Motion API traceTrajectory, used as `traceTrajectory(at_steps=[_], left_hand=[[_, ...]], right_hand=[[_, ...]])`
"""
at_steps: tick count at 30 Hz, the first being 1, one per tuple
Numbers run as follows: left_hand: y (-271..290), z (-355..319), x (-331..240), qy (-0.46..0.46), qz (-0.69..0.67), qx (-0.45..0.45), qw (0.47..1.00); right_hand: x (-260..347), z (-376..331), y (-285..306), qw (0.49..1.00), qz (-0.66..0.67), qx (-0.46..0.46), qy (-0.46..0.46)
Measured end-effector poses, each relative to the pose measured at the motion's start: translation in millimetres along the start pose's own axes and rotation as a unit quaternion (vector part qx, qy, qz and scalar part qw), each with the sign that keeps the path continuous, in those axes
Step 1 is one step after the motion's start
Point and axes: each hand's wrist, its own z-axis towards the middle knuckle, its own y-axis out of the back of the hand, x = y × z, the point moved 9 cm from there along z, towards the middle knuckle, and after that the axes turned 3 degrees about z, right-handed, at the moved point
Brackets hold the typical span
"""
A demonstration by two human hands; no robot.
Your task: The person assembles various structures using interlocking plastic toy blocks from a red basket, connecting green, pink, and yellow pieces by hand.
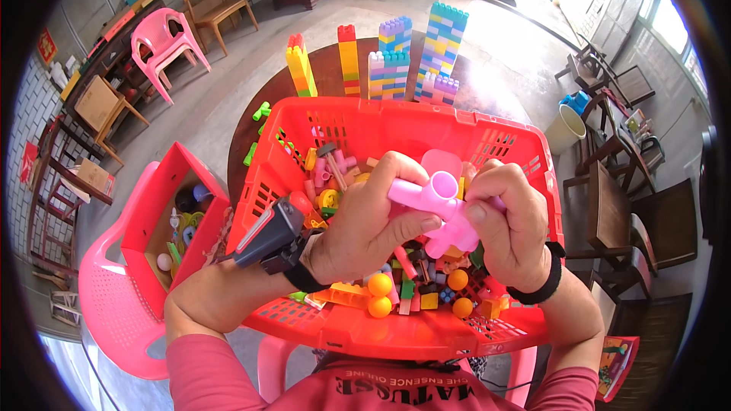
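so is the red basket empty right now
No, the red basket is full of small colourful toy pieces, and both the left hand and right hand hold pink tube pieces over it.

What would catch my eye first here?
Probably the big red plastic basket at centre, heaped with small colourful toy pieces. Above it, the left hand and right hand together grip a pink plastic tube connector. Behind stand colourful block towers on a round brown table.
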Motion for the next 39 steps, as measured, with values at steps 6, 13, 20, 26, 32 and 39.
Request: traceTrajectory(at_steps=[6, 13, 20, 26, 32, 39], left_hand=[[-6, -7, -5, 0.038, -0.058, 0.007, 0.998], [-5, -5, -7, 0.012, -0.016, -0.015, 1.0], [-8, 7, 30, 0.157, -0.108, 0.005, 0.982], [-7, 6, 67, 0.223, -0.214, 0.027, 0.95], [-29, -2, 65, 0.228, -0.394, -0.055, 0.889], [-56, -17, 63, 0.297, -0.44, 0.04, 0.847]], right_hand=[[6, -6, 1, 1.0, -0.016, -0.004, 0.017], [5, -5, -5, 1.0, -0.002, -0.029, 0.01], [-39, 1, -11, 0.997, 0.029, -0.013, -0.077], [-87, -7, -32, 0.941, 0.164, 0.065, -0.289], [-90, -7, -14, 0.9, 0.308, -0.033, -0.306], [-91, -11, -30, 0.897, 0.319, 0.015, -0.305]])
